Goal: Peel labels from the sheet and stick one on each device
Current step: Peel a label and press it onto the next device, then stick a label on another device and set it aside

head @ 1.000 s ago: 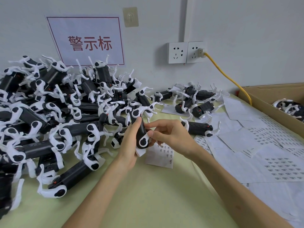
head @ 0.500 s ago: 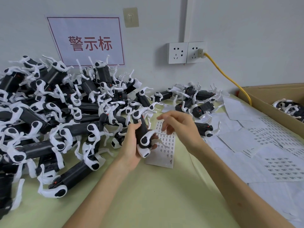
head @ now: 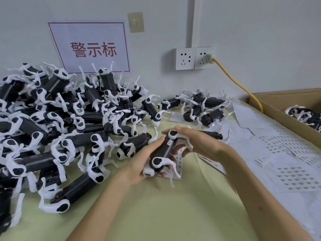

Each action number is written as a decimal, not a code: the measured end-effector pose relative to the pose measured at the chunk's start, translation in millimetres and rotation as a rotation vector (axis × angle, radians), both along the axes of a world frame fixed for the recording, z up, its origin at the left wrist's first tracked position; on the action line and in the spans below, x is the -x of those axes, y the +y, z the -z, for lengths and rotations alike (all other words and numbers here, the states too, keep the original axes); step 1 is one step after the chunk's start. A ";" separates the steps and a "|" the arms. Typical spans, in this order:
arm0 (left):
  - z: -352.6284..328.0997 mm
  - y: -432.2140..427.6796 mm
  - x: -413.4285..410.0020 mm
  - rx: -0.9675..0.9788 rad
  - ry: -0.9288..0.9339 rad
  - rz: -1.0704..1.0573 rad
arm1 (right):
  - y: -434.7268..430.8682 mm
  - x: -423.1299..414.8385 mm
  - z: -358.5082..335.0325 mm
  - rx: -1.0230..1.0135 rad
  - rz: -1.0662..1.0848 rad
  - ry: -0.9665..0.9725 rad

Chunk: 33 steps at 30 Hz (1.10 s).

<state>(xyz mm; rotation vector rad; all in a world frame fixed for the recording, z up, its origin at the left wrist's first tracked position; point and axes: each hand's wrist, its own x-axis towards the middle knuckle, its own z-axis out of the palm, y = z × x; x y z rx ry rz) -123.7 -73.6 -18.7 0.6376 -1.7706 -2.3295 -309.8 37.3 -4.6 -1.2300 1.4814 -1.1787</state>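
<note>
On the green table (head: 165,214), your left hand (head: 139,164) has its grip closed round the near end of the held device (head: 162,151), which is black with white clips. Your right hand (head: 201,145) has its grip on the far end, thumb by the white cap. A small white label (head: 169,142) sits on the device's upper body (print unreadable). The label sheet (head: 179,164) lies directly beneath the device. Left of the device is a large pile of devices (head: 60,119). Right of it are more printed sheets (head: 291,171). Beyond it is a smaller cluster (head: 205,108), and beyond and to the right a cardboard box (head: 286,96).
</note>
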 end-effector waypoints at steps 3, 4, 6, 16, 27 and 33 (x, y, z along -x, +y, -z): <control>-0.4 1.5 0.7 -0.015 -0.051 0.010 | 6.6 11.1 -3.4 -0.068 -0.079 0.005; -0.9 1.5 1.1 -0.030 -0.032 -0.028 | 10.3 16.0 -5.1 -0.055 -0.070 -0.003; -1.3 -0.5 3.3 -0.074 0.072 -0.136 | 19.6 26.7 -8.3 -0.009 -0.014 -0.055; -5.2 -9.5 3.2 -0.077 0.334 -0.484 | 71.4 87.8 -7.0 1.091 0.407 -1.499; 6.4 -3.7 5.6 0.622 0.241 -0.672 | 24.0 43.0 -16.8 0.621 0.925 -0.195; 8.3 -3.8 1.2 1.515 0.226 -1.007 | -4.3 -0.9 -1.6 0.555 0.786 0.240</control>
